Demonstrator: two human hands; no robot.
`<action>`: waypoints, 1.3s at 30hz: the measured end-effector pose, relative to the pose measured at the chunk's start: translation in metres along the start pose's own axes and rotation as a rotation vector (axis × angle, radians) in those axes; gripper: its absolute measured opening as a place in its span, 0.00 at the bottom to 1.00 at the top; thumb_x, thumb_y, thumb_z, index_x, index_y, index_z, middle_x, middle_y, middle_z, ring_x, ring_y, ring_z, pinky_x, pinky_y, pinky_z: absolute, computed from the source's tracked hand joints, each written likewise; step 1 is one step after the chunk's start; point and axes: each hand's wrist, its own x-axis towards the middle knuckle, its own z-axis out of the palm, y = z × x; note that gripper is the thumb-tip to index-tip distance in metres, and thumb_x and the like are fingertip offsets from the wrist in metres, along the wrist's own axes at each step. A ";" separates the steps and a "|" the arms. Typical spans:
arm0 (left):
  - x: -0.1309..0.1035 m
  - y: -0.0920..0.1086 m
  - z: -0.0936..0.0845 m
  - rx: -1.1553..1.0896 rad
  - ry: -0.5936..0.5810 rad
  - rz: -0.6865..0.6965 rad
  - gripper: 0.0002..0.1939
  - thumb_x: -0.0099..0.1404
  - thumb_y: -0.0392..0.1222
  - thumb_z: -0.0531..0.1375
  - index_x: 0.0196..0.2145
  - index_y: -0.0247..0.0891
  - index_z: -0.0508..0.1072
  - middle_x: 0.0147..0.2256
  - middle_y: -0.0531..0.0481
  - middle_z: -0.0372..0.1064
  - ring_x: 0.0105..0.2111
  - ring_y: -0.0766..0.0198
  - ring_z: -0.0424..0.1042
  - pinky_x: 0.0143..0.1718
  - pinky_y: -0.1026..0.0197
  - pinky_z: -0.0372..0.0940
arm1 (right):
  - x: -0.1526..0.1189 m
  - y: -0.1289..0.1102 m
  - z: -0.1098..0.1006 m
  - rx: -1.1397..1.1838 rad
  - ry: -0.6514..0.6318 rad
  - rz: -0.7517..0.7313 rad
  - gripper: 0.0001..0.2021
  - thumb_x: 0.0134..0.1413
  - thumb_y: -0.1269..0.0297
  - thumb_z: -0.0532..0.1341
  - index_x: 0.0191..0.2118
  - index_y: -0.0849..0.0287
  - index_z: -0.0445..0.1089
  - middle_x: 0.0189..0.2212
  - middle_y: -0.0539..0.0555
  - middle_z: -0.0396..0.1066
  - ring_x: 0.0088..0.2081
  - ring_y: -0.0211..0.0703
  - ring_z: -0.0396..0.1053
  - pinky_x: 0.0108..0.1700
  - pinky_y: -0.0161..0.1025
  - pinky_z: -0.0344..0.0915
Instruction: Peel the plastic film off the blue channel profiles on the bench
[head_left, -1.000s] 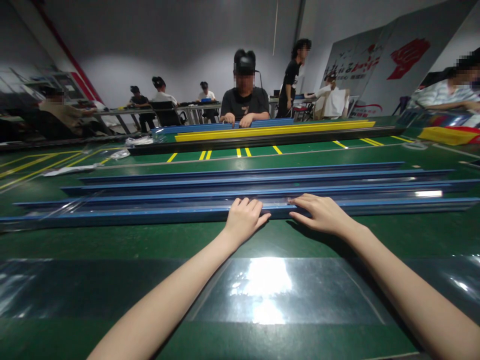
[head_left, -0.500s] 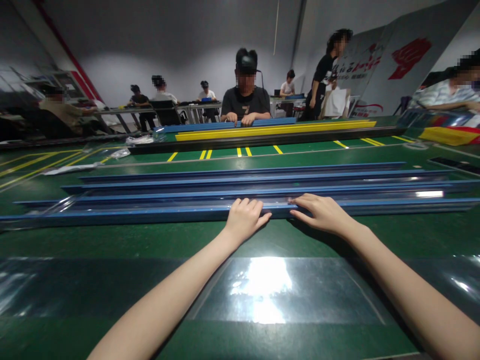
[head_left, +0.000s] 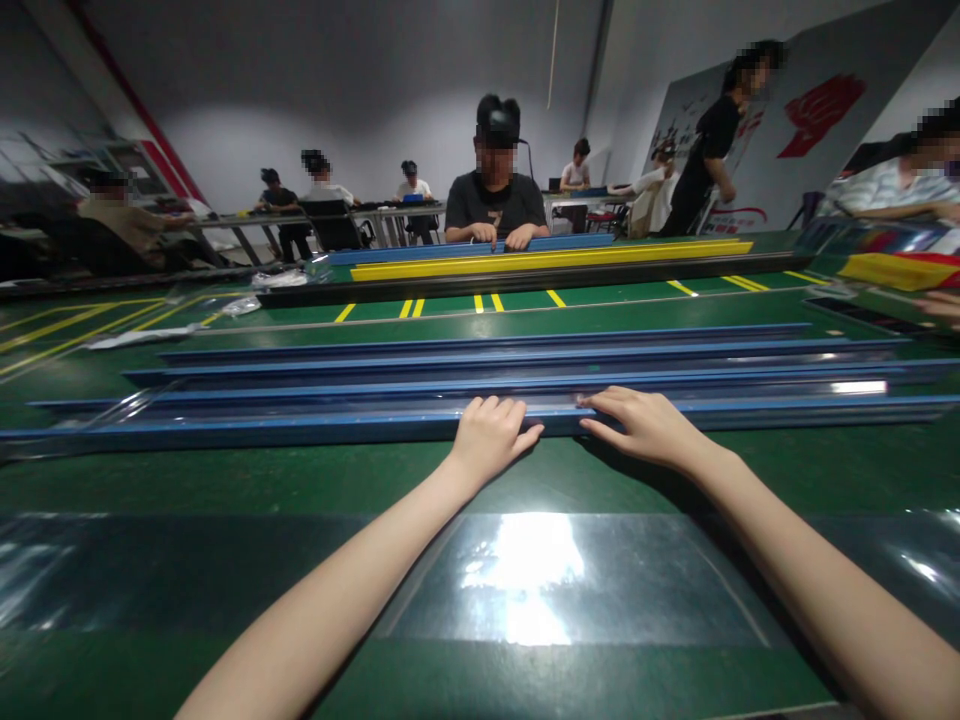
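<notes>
The left hand (head_left: 487, 435) rested on the front blue rail (head_left: 300, 430), its fingers curled over the top edge and its thumb against the near face, so that it looked closed on the rail. The right hand (head_left: 637, 422) sat farther right along the same rail, apart from the left; its thumb and fingers lay on either side of the rim, spread a little, and whether they pressed on it I could not tell. Two hands placed near the middle of so long a piece probably kept it steady. The palms were hidden, and so was whatever lay beneath the fingertips inside the channel.

On the near side of the front blue rail, a clear sheet (head_left: 427, 590) lay flat on the green counter (head_left: 375, 485), its ends running out of view and parts of it covered by the forearms (head_left: 337, 590). Just beyond the rail, more blue rails (head_left: 375, 368) lay roughly parallel to it, perhaps for easy reach; glare and overlap made them hard to count. Clear film (head_left: 135, 405) lay near the rail's left end, which was cut off.

Well beyond the rail were a black rail (head_left: 450, 291) and a yellow rail (head_left: 555, 261), then a co-worker (head_left: 495, 205) with both hands at another blue rail (head_left: 442, 254), their grip too small to read. Beyond the front rail's right end, another person's hand (head_left: 943, 308) was mostly cut off
</notes>
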 end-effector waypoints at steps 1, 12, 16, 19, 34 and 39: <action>0.000 0.000 0.000 -0.001 0.000 -0.001 0.17 0.62 0.52 0.49 0.27 0.36 0.67 0.25 0.48 0.69 0.28 0.60 0.66 0.29 0.59 0.51 | 0.000 0.000 0.000 0.004 0.003 -0.001 0.20 0.56 0.54 0.46 0.47 0.57 0.66 0.42 0.56 0.70 0.44 0.44 0.66 0.41 0.38 0.62; 0.000 0.000 -0.001 0.038 0.027 -0.008 0.18 0.62 0.54 0.50 0.30 0.36 0.66 0.23 0.48 0.67 0.27 0.61 0.66 0.28 0.59 0.51 | 0.000 0.000 0.000 0.010 -0.006 0.001 0.20 0.56 0.54 0.46 0.47 0.57 0.66 0.43 0.57 0.70 0.44 0.45 0.67 0.40 0.39 0.62; 0.000 0.000 0.000 0.048 0.025 -0.031 0.19 0.60 0.56 0.51 0.30 0.36 0.66 0.23 0.48 0.67 0.26 0.61 0.67 0.27 0.60 0.51 | 0.000 0.001 0.001 0.011 0.003 -0.006 0.20 0.56 0.54 0.46 0.47 0.57 0.66 0.42 0.56 0.70 0.44 0.44 0.66 0.41 0.38 0.62; 0.001 0.001 -0.001 0.045 0.020 -0.039 0.18 0.60 0.56 0.52 0.30 0.36 0.66 0.23 0.48 0.67 0.26 0.61 0.67 0.27 0.60 0.52 | 0.000 0.001 0.001 0.013 0.005 -0.004 0.20 0.56 0.54 0.46 0.47 0.57 0.66 0.43 0.57 0.70 0.45 0.44 0.66 0.41 0.39 0.62; 0.001 0.001 0.000 0.040 0.038 -0.036 0.18 0.59 0.56 0.53 0.29 0.36 0.66 0.23 0.49 0.67 0.26 0.61 0.67 0.27 0.60 0.51 | 0.002 -0.008 0.003 -0.096 0.024 -0.065 0.18 0.57 0.54 0.45 0.41 0.59 0.66 0.37 0.58 0.70 0.39 0.44 0.67 0.34 0.36 0.59; 0.000 0.001 0.000 0.042 0.037 -0.020 0.18 0.59 0.55 0.53 0.29 0.36 0.65 0.23 0.49 0.67 0.27 0.60 0.66 0.27 0.60 0.50 | 0.004 -0.011 0.008 -0.158 0.105 -0.098 0.15 0.58 0.57 0.46 0.32 0.60 0.64 0.29 0.55 0.69 0.32 0.40 0.66 0.29 0.34 0.53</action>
